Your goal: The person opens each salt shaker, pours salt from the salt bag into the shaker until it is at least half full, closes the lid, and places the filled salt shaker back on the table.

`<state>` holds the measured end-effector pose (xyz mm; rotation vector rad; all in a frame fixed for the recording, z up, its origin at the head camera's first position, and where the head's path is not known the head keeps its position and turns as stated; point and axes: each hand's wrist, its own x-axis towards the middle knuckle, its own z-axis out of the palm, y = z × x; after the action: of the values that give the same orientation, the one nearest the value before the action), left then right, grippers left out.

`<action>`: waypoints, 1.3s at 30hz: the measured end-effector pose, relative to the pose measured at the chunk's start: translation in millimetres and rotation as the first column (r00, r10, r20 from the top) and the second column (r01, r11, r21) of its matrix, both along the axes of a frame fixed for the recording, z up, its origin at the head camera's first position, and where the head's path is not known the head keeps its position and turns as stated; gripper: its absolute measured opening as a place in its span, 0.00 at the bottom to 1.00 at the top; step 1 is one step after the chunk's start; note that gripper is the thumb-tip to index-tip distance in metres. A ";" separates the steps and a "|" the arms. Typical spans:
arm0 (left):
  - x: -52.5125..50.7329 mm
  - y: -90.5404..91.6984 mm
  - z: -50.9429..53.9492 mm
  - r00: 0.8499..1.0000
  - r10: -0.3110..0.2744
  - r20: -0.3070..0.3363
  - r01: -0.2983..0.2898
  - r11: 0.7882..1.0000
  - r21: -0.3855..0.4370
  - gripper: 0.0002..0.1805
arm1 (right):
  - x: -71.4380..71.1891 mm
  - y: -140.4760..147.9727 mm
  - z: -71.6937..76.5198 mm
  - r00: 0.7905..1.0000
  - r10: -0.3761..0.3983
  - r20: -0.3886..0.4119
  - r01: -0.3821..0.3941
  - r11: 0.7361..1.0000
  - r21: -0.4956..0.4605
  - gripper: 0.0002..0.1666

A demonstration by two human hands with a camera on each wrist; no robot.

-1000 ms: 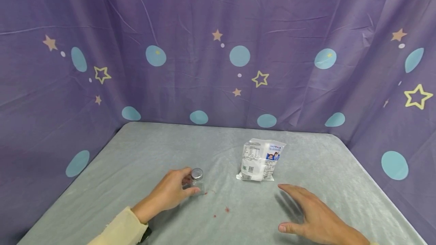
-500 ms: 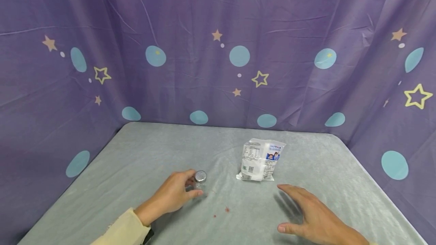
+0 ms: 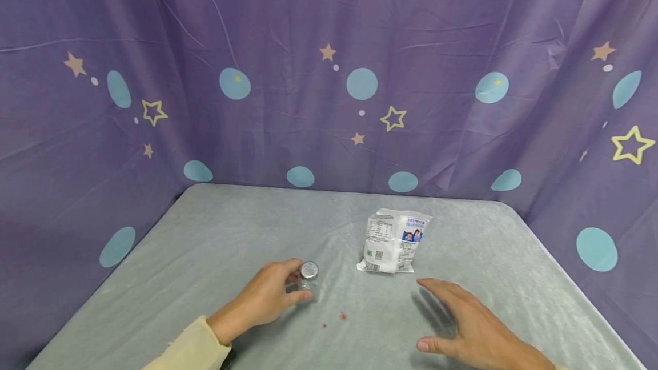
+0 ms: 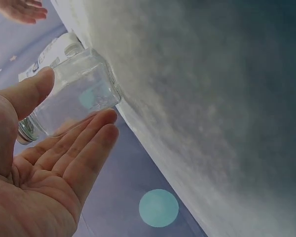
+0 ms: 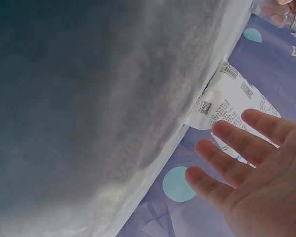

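My left hand (image 3: 267, 296) holds a clear glass jar with a silver lid (image 3: 309, 270) between thumb and fingers, left of centre. In the left wrist view the jar (image 4: 81, 91) stands on the cloth, the thumb on one side and fairly straight fingers along the other. A white printed packet (image 3: 392, 241) stands upright to the right of the jar. My right hand (image 3: 475, 330), fingers spread and thumb apart, is in front and to the right of the packet, touching nothing; the right wrist view shows the packet (image 5: 227, 98) beyond its fingers.
A pale grey-green cloth (image 3: 247, 216) covers the table. Small red spots (image 3: 342, 316) mark it in front of the jar. A purple curtain (image 3: 308, 27) with stars and blue dots rises behind and at both sides.
My left hand and the jar have moved a short way to the right and slightly nearer to me. My right hand has barely shifted, and the packet stands where it was.
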<state>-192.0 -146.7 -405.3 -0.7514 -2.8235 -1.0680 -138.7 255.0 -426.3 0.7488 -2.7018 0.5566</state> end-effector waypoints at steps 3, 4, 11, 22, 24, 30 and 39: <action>0.7 1.2 -0.8 1.000 -0.006 0.004 0.006 1.000 0.002 0.15 | 0.8 -0.6 0.3 1.000 0.003 -0.003 -0.003 1.000 -0.001 0.56; 0.9 1.5 -1.1 1.000 -0.006 0.008 0.006 1.000 0.000 0.15 | 1.0 -0.7 0.4 1.000 0.003 -0.005 -0.003 1.000 0.000 0.56; 1.9 5.0 -2.3 0.999 -0.031 0.027 0.031 1.000 0.004 0.14 | 1.1 -1.5 0.1 1.000 0.018 -0.024 -0.018 1.000 -0.003 0.56; 6.9 11.7 -4.3 0.998 -0.051 -0.031 0.051 0.999 0.004 0.14 | 1.6 -4.6 0.8 1.000 0.001 0.000 -0.001 1.000 -0.004 0.56; 6.9 12.5 -4.1 0.998 -0.052 -0.031 0.052 0.999 -0.003 0.13 | 1.8 -5.5 1.4 1.000 0.004 0.005 -0.003 1.000 -0.004 0.56; 7.4 15.2 -3.7 0.998 -0.064 -0.021 0.064 0.998 -0.003 0.14 | 2.0 -7.4 2.4 1.000 0.018 -0.003 -0.018 1.000 -0.004 0.56; 9.5 19.8 -1.8 0.997 -0.079 -0.004 0.079 0.997 0.004 0.17 | 2.7 -10.4 4.2 1.000 0.013 0.013 -0.013 1.000 -0.003 0.56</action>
<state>-182.5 -127.0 -407.0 -0.8710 -2.8088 -1.0813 -136.0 244.6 -422.1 0.7650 -2.7099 0.5700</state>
